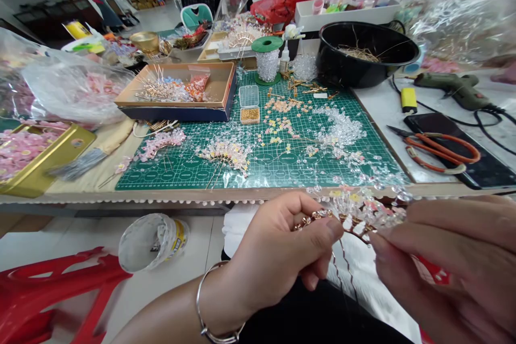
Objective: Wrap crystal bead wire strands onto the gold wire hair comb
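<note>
Pinching a beaded wire spray (355,214), the left hand (278,250) and right hand (439,258) sit past the bench edge (258,192). Green mat lettering (193,178) is unreadable.

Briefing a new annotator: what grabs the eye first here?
The left hand and right hand at bottom pinch a wired spray of clear and pink beads. Beyond them, a green cutting mat strewn with beadwork fills the middle, with a black bowl at its far right corner.
</note>
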